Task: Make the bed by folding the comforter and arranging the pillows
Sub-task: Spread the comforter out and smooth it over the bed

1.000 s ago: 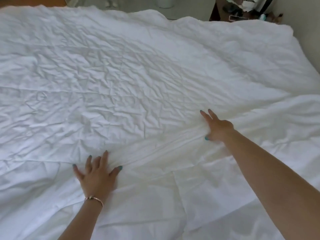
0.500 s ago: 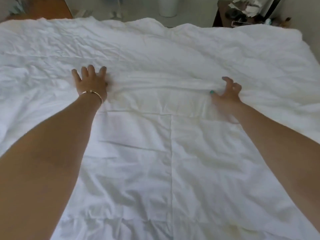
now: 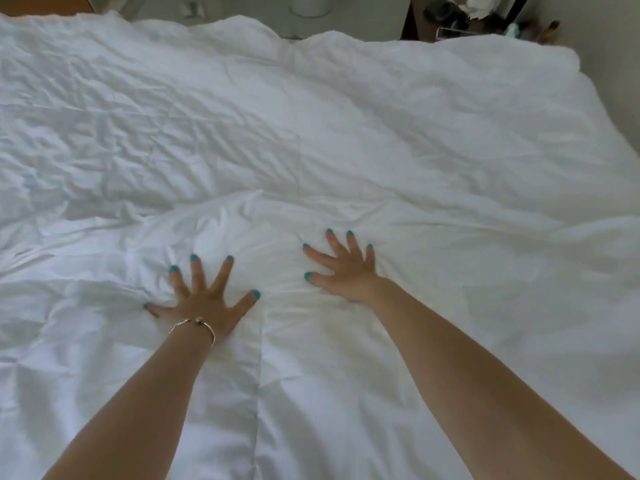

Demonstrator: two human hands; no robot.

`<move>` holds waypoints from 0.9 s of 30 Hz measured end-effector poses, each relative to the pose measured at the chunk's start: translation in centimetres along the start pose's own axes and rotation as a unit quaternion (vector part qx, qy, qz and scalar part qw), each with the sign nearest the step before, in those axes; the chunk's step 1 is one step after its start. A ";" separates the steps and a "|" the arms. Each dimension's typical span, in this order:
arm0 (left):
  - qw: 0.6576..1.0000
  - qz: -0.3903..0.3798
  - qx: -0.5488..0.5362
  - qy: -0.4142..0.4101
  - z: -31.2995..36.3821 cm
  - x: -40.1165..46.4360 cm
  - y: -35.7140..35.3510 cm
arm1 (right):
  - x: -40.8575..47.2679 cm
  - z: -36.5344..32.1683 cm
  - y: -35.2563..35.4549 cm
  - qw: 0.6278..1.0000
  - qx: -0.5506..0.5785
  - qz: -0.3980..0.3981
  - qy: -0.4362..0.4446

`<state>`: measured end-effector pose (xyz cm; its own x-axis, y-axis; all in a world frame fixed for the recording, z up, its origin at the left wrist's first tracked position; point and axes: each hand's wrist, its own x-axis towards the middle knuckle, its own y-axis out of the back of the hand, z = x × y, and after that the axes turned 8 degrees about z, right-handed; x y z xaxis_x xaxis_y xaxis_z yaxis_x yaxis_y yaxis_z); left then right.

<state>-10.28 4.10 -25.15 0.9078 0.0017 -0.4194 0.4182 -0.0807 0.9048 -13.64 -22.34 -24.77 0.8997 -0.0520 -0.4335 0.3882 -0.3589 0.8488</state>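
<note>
White comforter (image 3: 381, 140) now bears left hand (image 3: 202, 303) and right hand (image 3: 346, 271) closer together, flat.

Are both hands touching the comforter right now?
Touching. The head view shows the left hand and right hand pressed flat, fingers spread, into the white comforter, which dimples around them.
</note>
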 end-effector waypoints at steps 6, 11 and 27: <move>0.968 0.120 -0.165 -0.148 14.4 -4.9 4.3 | -6.0 9.4 5.1 0.962 -0.142 0.204 -0.116; 0.984 -0.051 -0.017 -0.169 20.2 -8.2 -0.3 | -10.8 17.5 1.8 0.990 -0.057 0.058 -0.118; 0.931 -0.150 -0.023 -0.331 16.0 -3.2 3.0 | -15.4 5.9 -2.4 0.947 -0.031 0.079 -0.310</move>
<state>-12.40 -12.11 -22.29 0.5376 -0.5988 -0.5936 0.6645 -0.1325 0.7354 -29.63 -26.20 -21.91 0.6648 -0.6449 -0.3771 0.2859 -0.2466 0.9260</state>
